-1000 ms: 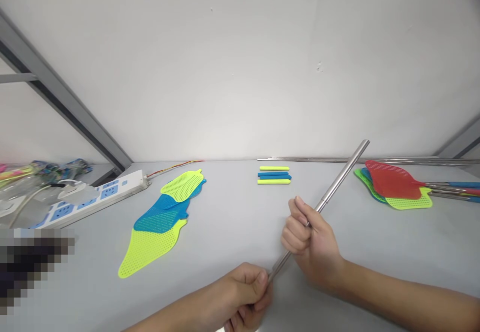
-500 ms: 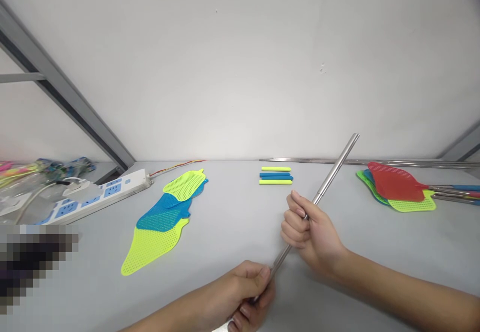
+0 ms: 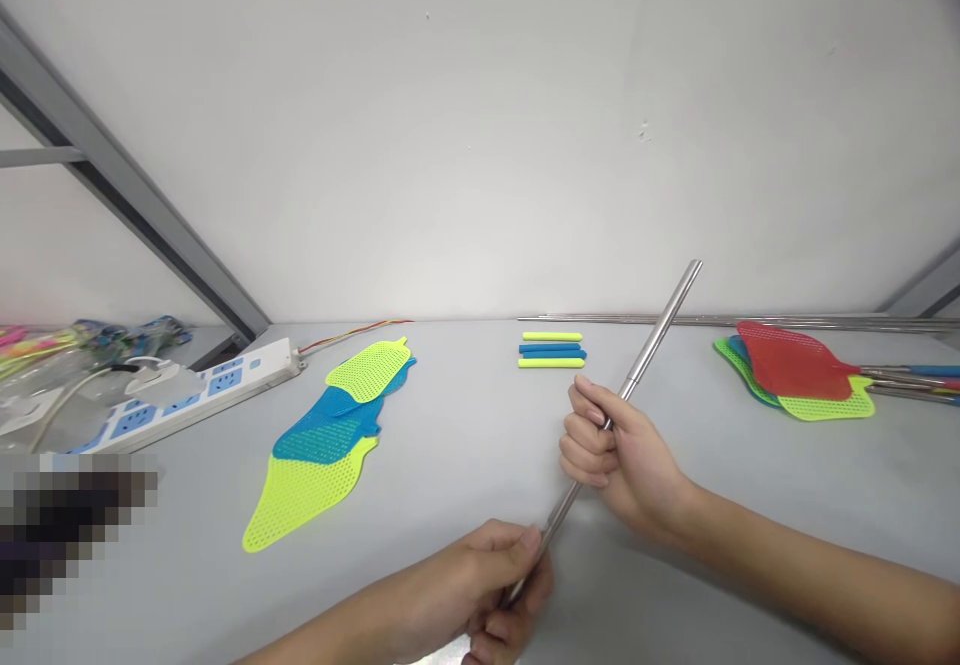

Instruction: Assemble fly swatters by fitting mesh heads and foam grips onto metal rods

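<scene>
white wall (image 3: 465,145) stands behind a light grey work surface (image 3: 465,465); the metal rod (image 3: 663,322) is held above this surface, right of centre in the view. the rod is smooth, silvery and reflective, and slopes from lower left to upper right. its upper section is thicker than the section below, with a visible step in diameter just above the right hand (image 3: 626,460). the right hand is closed in a fist around the rod. the left hand (image 3: 495,585) pinches the lower part between thumb and fingers.

two yellow sticks (image 3: 551,363) and two blue sticks (image 3: 551,352) lie parallel beyond the hands. to the left, yellow swatter heads (image 3: 304,505) and blue swatter heads (image 3: 319,435) overlap in a slanting line. to the right, a swatter stack (image 3: 795,360) lies with a red head uppermost. thin metal rods (image 3: 787,323) lie along the wall base.

clear plastic packaging (image 3: 67,373) sits at far left, near pink and yellow items; whether it encloses them cannot be determined. a white plug (image 3: 154,382) is seated in the adjacent power strip (image 3: 244,375), which has blue sockets.
</scene>
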